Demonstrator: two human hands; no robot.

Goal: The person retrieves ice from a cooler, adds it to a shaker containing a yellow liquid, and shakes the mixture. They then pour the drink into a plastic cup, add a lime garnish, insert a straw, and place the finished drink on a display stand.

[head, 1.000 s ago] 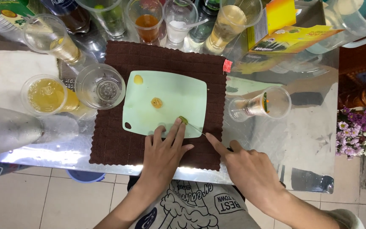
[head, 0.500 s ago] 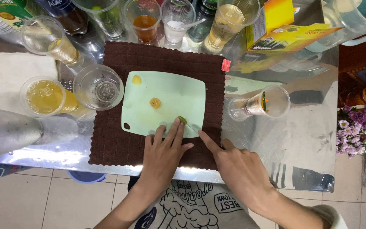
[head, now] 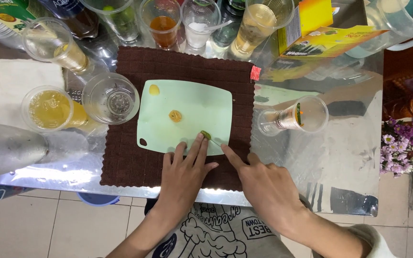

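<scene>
Left hand (head: 185, 174) pins small green fruit (head: 205, 135) at near edge of pale green cutting board (head: 187, 114), fingers together; right hand (head: 264, 186) closed on knife, forefinger along it — keeping fingertips back seems wise

Cutting board (head: 192, 102): smooth matt plastic, pale green. Mat (head: 130, 162): brown cloth, ribbed weave. Bench (head: 350, 162): glossy, mirror-like metal. Cups (head: 307, 114): clear thin plastic. Napkin (head: 5, 86): white soft paper. Carton (head: 321, 33): glossy printed card.

A board (head: 187, 102) was laid on a mat (head: 130, 157) — cups (head: 48, 109) were set left, a glass (head: 292, 117) right, bottles (head: 225, 19) behind.
</scene>
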